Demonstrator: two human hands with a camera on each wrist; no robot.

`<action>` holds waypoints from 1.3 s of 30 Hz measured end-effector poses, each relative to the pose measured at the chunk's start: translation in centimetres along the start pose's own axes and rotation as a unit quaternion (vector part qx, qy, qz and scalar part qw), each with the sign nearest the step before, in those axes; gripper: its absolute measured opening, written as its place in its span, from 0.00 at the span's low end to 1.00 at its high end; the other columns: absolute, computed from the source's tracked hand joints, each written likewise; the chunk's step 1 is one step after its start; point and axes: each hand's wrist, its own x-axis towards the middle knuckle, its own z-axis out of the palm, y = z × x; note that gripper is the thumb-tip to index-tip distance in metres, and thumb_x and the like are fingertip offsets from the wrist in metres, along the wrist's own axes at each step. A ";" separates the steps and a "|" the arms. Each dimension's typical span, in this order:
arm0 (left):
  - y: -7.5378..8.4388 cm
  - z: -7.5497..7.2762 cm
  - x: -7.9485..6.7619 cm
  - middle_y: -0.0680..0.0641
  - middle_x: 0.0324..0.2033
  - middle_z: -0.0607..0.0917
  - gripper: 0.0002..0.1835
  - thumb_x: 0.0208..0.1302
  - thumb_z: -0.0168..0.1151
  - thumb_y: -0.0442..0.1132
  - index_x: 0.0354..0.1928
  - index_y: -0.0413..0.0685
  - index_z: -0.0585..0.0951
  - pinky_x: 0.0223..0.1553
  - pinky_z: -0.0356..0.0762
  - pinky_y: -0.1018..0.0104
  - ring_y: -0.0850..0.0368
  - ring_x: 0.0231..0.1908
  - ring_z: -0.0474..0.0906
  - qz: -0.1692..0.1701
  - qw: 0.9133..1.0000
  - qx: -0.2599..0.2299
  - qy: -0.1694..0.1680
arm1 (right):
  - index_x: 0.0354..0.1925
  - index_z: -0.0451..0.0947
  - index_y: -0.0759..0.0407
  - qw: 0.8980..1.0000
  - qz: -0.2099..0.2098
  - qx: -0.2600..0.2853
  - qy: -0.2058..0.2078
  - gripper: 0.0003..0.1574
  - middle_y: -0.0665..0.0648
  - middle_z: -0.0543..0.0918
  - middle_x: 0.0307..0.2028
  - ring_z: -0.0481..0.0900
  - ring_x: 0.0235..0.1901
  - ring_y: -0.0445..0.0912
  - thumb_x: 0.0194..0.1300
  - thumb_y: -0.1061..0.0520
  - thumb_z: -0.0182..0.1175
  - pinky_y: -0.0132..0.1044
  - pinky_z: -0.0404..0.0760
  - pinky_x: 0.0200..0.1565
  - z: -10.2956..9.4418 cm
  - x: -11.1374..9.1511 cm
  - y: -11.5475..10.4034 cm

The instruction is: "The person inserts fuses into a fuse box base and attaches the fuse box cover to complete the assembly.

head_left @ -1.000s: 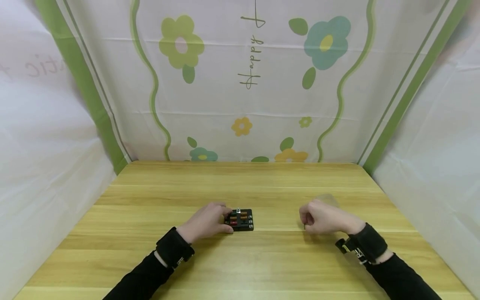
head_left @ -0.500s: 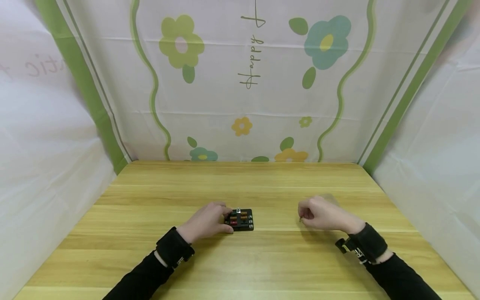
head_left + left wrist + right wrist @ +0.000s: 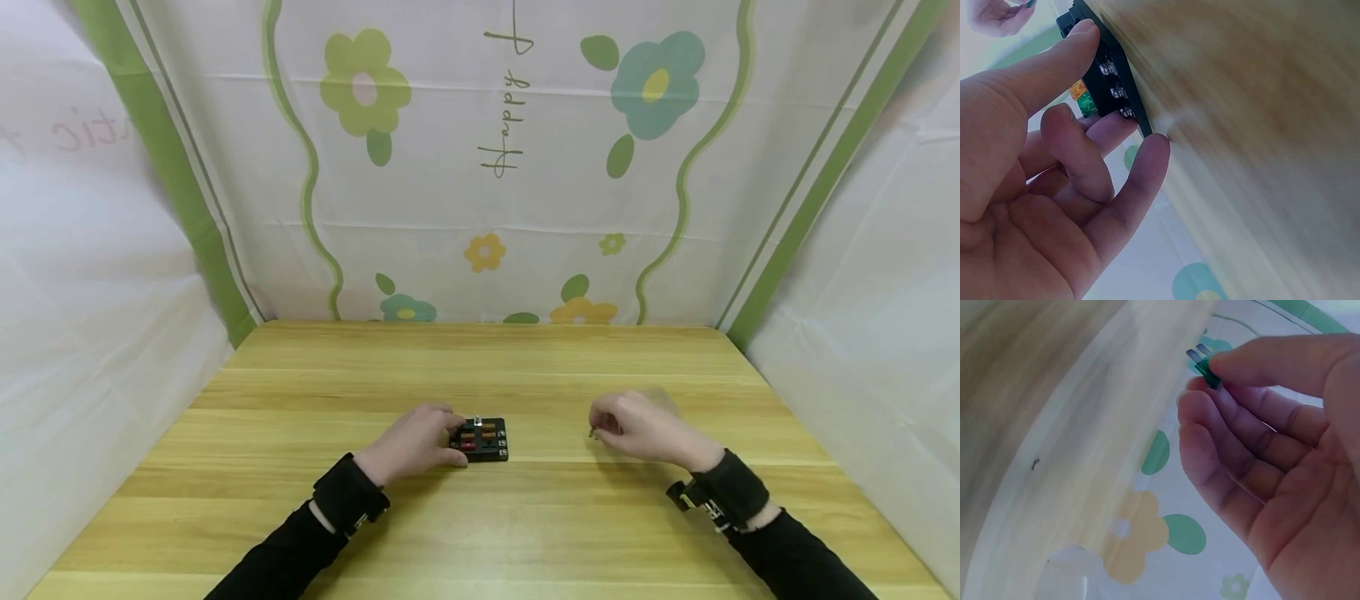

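My left hand grips a black fuse box by its left end, with the thumb on the near side and fingers on the far side. Orange and red fuses sit in the box's slots. Metal screw terminals line its edge in the left wrist view, where a green fuse shows beside an orange one. Off to the right, above the table, my right hand pinches a small green blade fuse between thumb and index finger. Two metal prongs of that fuse point away from the fingers.
A clear plastic container lies on the wooden table behind my right hand, partly hidden in the head view. White cloth with printed flowers walls off the back and both sides.
My right hand has risen slightly and drifted left toward the fuse box, with the blade fuse in its fingertips. The left hand and the box stay in place.
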 end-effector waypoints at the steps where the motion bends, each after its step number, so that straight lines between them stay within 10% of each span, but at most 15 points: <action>1: 0.0 0.0 0.0 0.47 0.45 0.80 0.32 0.53 0.70 0.52 0.54 0.38 0.79 0.42 0.73 0.67 0.57 0.42 0.77 0.000 1.000 0.001 0.000 | 0.34 0.76 0.53 1.000 -0.002 0.002 0.003 0.08 0.42 0.75 0.27 0.70 0.24 0.32 0.59 0.65 0.62 0.29 0.71 0.27 0.1 0.1 -0.1; 39: -0.3 0.1 0.0 0.45 0.49 0.80 0.32 0.53 0.70 0.53 0.55 0.39 0.79 0.45 0.72 0.67 0.56 0.45 0.77 -0.003 1.000 0.001 -0.001 | 0.32 0.77 0.54 0.999 -0.038 -0.006 0.006 0.06 0.42 0.73 0.26 0.69 0.24 0.35 0.56 0.64 0.62 0.26 0.69 0.27 2.4 5.4 -3.7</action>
